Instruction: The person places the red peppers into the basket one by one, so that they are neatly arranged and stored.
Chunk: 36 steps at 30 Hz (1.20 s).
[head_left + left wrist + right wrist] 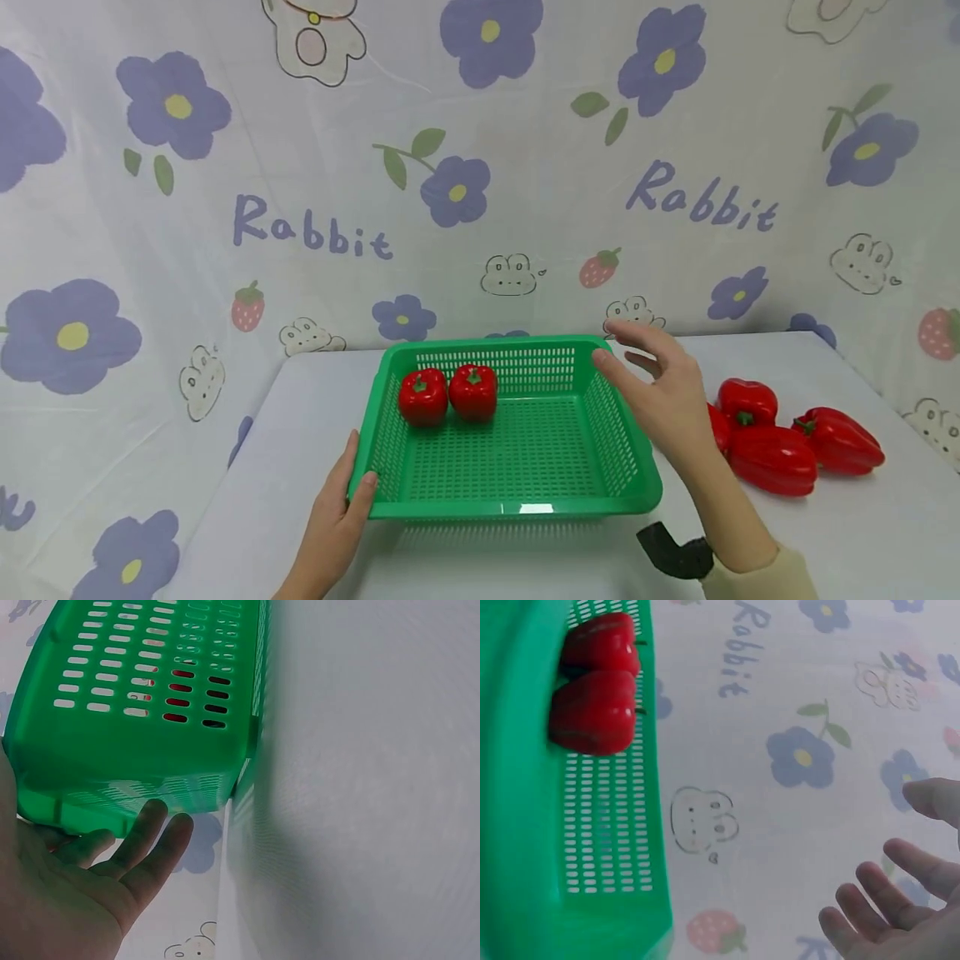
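A green plastic basket [517,510] stands on the white table with two red bell peppers [424,398] side by side in its back left corner. My left hand [336,515] holds the basket's left side near the front corner, thumb at the rim and fingers along the outer wall. In the left wrist view, those fingers [140,859] lie by the perforated wall. Above the basket's right rim, my right hand [663,387] is raised, fingers spread and holding nothing. The right wrist view shows that hand [900,907] apart from the peppers [596,712].
Several more red bell peppers [776,460] lie grouped on the table right of the basket, one partly hidden by my right arm. A black strap [675,552] is at my right wrist. Behind the table hangs a cloth [540,183] printed with flowers and rabbits.
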### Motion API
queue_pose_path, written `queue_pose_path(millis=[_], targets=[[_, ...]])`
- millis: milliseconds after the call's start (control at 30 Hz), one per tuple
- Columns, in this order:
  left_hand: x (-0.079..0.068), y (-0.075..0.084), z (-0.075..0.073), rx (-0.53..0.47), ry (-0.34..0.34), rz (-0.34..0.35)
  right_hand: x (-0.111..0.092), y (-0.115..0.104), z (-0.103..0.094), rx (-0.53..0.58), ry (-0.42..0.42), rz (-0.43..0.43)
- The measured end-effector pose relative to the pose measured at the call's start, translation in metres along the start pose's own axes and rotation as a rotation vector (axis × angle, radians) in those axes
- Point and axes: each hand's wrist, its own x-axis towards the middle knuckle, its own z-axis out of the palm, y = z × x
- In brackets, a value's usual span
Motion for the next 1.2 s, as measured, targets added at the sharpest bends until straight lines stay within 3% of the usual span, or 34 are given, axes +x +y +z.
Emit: queue_pose_path(millis=[133,533,667,933,1033,1200], targets=[[0.000,0.000,0.000,-0.004,0.002,0.005,-0.021,0.003,-0.014,-0.050,0.088,0.059],[0.000,0.000,-0.003,0.013,0.007,-0.004,-0.042,0.048,-0.046,-0.185,0.137,0.259],[0.000,-0.001,0.000,0.001,0.010,0.001,-0.047,0.067,-0.068,-0.254,0.123,0.337],[0.001,-0.002,0.002,-0.006,0.015,0.009,-0.048,0.122,-0.123,-0.452,-0.048,0.349],[0.002,-0.004,0.002,-0.005,0.019,0.012,-0.052,0.141,-0.138,-0.451,-0.039,0.409],[0.001,-0.007,0.001,-0.010,0.018,-0.003,-0.062,0.158,-0.152,-0.356,0.011,0.576]])
